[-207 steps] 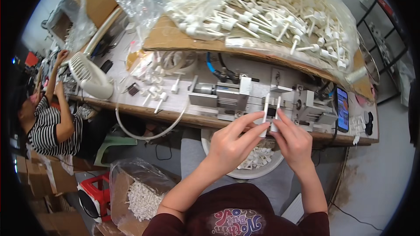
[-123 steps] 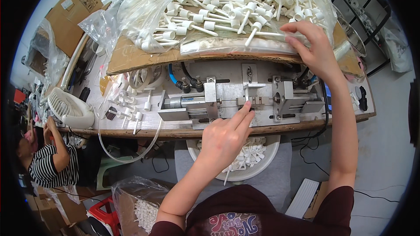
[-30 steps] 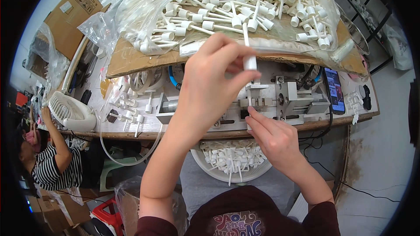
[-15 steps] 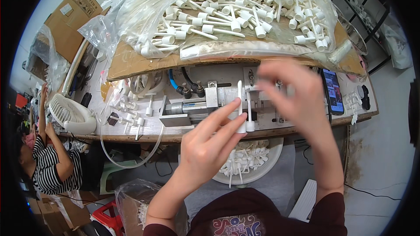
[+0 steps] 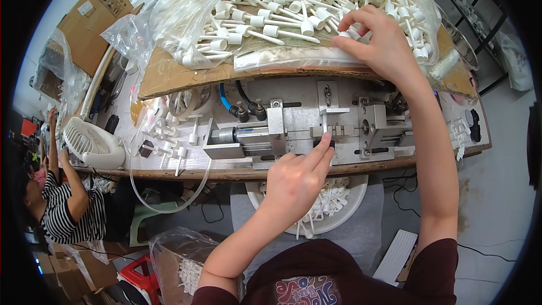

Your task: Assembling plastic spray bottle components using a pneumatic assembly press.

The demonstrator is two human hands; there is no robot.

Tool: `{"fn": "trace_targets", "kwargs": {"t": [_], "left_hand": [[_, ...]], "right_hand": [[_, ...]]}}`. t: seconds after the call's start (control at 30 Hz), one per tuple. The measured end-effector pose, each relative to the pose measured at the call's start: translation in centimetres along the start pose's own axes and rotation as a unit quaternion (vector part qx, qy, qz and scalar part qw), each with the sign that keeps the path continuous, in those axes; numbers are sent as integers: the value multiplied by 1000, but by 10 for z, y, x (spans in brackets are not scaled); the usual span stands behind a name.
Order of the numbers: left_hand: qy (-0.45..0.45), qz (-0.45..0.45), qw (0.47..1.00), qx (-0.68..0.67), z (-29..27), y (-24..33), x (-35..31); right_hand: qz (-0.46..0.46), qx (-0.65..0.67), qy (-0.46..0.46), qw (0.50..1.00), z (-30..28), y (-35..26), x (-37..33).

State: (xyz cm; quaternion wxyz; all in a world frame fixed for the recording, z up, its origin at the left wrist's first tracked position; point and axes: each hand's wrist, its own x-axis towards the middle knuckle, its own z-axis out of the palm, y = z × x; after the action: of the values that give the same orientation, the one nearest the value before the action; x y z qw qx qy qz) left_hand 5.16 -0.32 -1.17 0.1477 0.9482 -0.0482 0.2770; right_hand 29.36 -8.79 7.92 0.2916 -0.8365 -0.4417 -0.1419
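Note:
My left hand [image 5: 294,183] is over the metal fixture [image 5: 344,131] on the bench, its index and middle fingers together and pointing away from me. Their tips are on a white plastic stick [image 5: 324,122] lying in the fixture; the thumb is hidden. Over at the pile, my right hand [image 5: 384,42] has its thumb and fingers curled around a white ribbed-capped stick [image 5: 349,33], of which only the cap shows clearly. Many similar white capped sticks [image 5: 271,29] are heaped on a cardboard sheet [image 5: 186,82] under clear plastic.
An air cylinder [image 5: 248,135] with hoses lies left of the fixture. Below the bench edge stands a round white basket [image 5: 355,209] of white pieces. A white fan [image 5: 93,144] and loose pieces [image 5: 166,149] are at left. Beyond the fan, a person in a striped shirt [image 5: 76,217] sits.
My right hand has moved from above the fixture up to the pile and closed on a capped stick. My left hand has shifted slightly right; the upright stick at its fingers is now in the fixture.

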Motion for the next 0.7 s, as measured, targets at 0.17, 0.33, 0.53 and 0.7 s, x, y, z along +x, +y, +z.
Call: {"fn": "trace_targets", "kwargs": {"t": [0.17, 0.33, 0.53, 0.7], "left_hand": [[-1, -6, 1000, -8, 0, 1, 0], [-26, -19, 998, -50, -11, 1, 4], [141, -66, 972, -175, -15, 5, 26], [197, -44, 955, -219, -6, 11, 39]], "right_hand": [[28, 52, -35, 998, -6, 4, 0], [61, 177, 73, 980, -15, 3, -22], [71, 332, 146, 929, -12, -35, -75], [111, 514, 91, 846, 13, -78, -150]]}}
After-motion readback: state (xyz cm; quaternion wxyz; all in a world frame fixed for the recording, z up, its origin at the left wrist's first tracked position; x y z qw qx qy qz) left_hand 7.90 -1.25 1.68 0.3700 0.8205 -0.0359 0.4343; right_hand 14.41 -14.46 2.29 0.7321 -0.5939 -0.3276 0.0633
